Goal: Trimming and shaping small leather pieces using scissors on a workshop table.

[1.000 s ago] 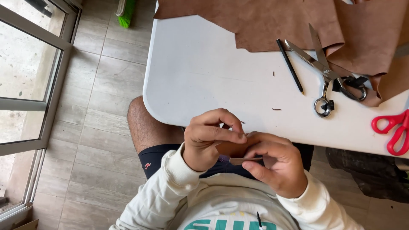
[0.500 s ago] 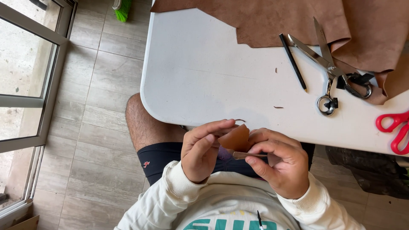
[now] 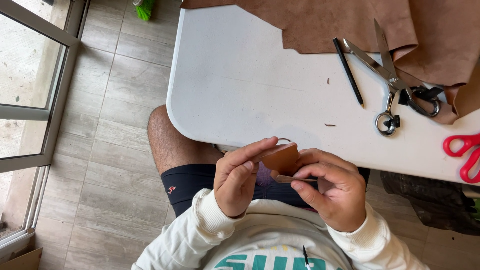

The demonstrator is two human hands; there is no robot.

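Pinching a small brown leather piece [image 3: 281, 159] at lower centre, left hand [image 3: 239, 181] and right hand [image 3: 334, 190] fingers closed on it, white tabletop [image 3: 250, 85] above, metal shears [image 3: 392, 82], black pencil [image 3: 348, 71] upper right.

The small leather piece [image 3: 281, 159], hidden earlier, now shows between the left hand [image 3: 239, 179] and right hand [image 3: 332, 192].

white table [image 3: 240, 85], brown leather sheet [image 3: 340, 22], metal shears [image 3: 392, 82], black pencil [image 3: 348, 71], red scissors [image 3: 464, 155]

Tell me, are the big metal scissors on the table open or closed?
Open. The metal scissors lie on the white table with their two blades spread apart in a V, beside the black pencil.
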